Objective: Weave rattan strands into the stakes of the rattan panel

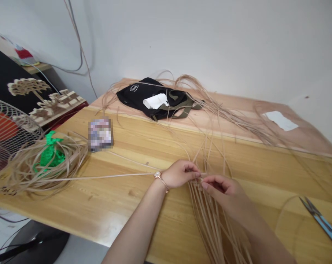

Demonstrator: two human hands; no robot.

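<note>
Long thin tan strips [210, 220] run down the table toward the bottom edge, crossing in a small woven patch under my fingers. My left hand [181, 173] pinches a strip at the upper left of this patch; a watch and a thin bracelet are on its wrist. Close beside it, my right hand [219, 187] has thumb and forefinger pressed together on a strip at the patch's right side. The fingertips of both hands nearly meet. Loose strip ends fan out beyond the hands toward the back.
A strip coil [72, 161] with a green wrapping [52, 154] lies left, near a blurred box [100, 134]. Behind are a black bag [144, 93], white paper [281, 121] and more strips [237, 123]. Blue-handled scissors [321, 222] lie right; a fan [12, 135] stands left.
</note>
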